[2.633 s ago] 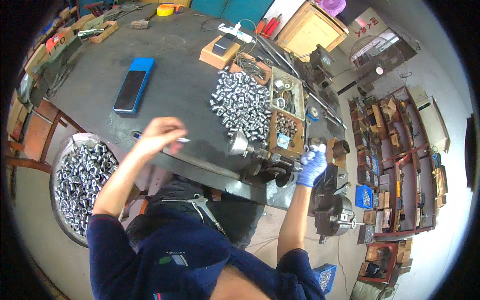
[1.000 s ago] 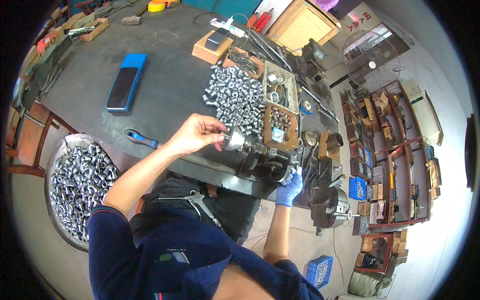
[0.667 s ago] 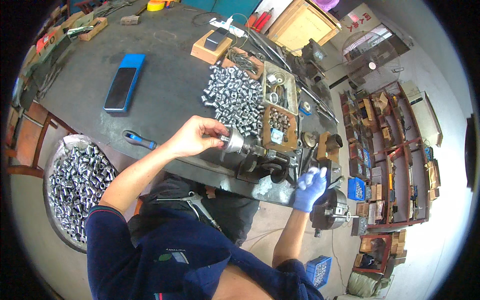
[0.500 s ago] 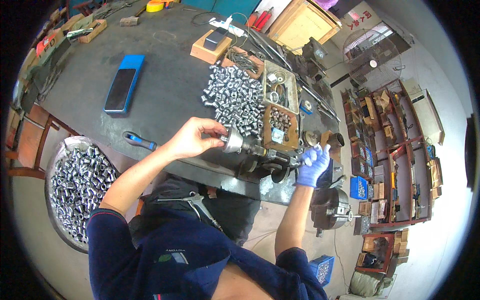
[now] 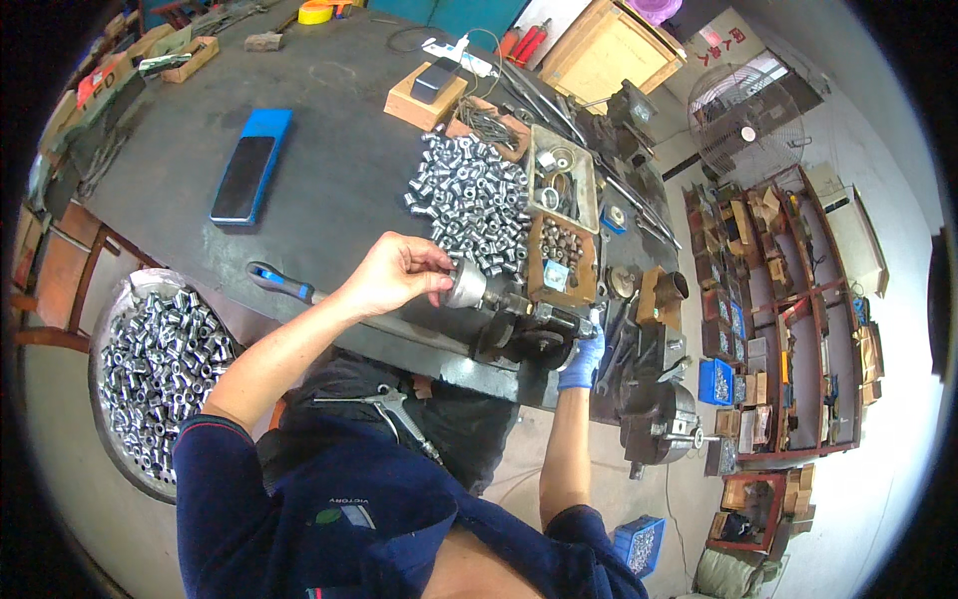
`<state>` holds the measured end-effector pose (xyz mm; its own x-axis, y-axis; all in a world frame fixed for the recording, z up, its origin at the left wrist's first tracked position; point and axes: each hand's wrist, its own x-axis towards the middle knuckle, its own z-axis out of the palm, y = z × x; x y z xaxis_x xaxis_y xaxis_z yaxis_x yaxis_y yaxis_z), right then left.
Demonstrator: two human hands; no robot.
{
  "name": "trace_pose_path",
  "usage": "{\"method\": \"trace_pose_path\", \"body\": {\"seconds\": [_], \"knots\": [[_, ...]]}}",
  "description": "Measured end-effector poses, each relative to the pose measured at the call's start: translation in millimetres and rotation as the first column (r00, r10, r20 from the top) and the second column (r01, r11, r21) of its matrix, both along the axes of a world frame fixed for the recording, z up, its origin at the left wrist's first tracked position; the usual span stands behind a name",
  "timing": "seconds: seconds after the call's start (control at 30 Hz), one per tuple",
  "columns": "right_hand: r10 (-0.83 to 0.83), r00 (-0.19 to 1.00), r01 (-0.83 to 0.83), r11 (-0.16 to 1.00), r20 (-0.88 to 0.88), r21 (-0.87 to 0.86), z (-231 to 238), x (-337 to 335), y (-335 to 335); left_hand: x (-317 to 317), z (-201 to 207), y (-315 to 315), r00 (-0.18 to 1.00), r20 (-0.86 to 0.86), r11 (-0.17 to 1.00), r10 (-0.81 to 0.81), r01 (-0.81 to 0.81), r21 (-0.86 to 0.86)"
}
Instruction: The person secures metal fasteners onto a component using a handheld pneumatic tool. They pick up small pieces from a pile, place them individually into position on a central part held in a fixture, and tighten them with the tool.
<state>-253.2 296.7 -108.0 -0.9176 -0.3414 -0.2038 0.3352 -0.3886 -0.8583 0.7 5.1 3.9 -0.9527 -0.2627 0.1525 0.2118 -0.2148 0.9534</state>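
A: Left hand?
B: Bare. Grip drawn nearly closed, thumb and fingertips at the face of the metal chuck. Cannot tell whether a part sits between them.
A: Right hand?
B: Blue-gloved, at the other end of the spindle fixture, beside the handwheel. Fingers partly hidden; cannot tell how far that grip is open or what it has.
A: Fixture's position?
B: Along the near edge of the surface, chuck end pointing left.
A: Round about?
B: Heap of metal fittings just beyond the chuck; open box of small parts right of the heap. Blue-handled tool by the near edge, farther left.
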Motion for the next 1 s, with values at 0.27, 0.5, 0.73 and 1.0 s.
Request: {"method": "trace_pose_path", "body": {"seconds": [0.27,0.5,0.73,1.0], "knots": [[-0.073,0.967,0.041,0.99,-0.242,-0.136,98.7,1.1,-21.8,-2.1,8.1,0.0,0.994,0.108,0.998,-0.023,0.029,-0.049],[-0.137,0.939,-0.015,0.9,-0.314,-0.436,108.3,84.0,23.2,3.4,4.4,-4.0,0.997,0.076,0.998,-0.026,0.022,0.052],[-0.184,0.983,0.183,0.979,0.0,-0.089,38.3,52.7,4.0,2.2,6.6,-4.9,0.998,0.057,0.998,-0.017,0.014,0.056],[-0.174,0.94,0.13,0.978,-0.293,-0.166,120.6,26.7,-32.0,121.8,13.6,-60.3,0.902,0.307,0.922,0.304,-0.197,-0.333]]}}
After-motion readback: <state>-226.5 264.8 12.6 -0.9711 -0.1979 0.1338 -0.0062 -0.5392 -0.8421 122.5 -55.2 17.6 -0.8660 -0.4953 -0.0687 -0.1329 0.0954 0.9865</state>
